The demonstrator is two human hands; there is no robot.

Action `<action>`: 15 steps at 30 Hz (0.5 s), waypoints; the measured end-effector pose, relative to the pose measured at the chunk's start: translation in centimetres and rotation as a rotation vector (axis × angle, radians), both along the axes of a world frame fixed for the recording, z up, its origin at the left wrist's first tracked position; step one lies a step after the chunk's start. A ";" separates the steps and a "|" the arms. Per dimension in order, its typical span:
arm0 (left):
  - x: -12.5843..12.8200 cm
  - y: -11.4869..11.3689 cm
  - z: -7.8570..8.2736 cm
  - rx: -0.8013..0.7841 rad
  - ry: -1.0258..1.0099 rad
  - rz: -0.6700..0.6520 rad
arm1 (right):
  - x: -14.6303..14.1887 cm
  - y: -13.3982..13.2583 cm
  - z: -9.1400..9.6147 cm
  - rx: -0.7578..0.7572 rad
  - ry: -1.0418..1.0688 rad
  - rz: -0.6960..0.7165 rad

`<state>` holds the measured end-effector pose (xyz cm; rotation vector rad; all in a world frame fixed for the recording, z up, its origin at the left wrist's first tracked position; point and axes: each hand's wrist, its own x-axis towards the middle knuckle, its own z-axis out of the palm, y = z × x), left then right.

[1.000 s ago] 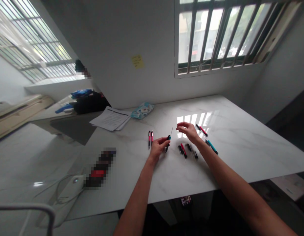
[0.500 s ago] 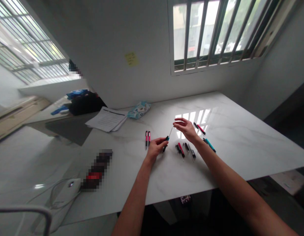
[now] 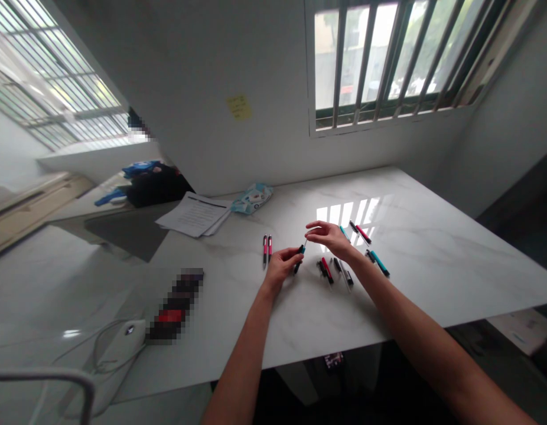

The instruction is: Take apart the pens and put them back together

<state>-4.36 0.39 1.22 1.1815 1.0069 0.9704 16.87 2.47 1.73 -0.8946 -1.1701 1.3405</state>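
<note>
Above the white tabletop (image 3: 313,330), head view: the left hand (image 3: 280,267) has its fingers clamped on a dark pen barrel (image 3: 297,267); the right hand (image 3: 330,237) has its fingertips together on the thin rod (image 3: 306,241) at the barrel's upper end. Hold the barrel steady; align the rod to avoid bending. A red barrel (image 3: 327,270) and a teal barrel (image 3: 380,263) flank the right forearm (image 3: 401,313): avoid sweeping them. Papers (image 3: 196,213) lie farther back, clear of the work
</note>
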 end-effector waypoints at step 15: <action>-0.3 0.4 -0.8 0.050 -0.003 -0.040 | -1.2 -0.6 0.5 0.108 -0.177 0.077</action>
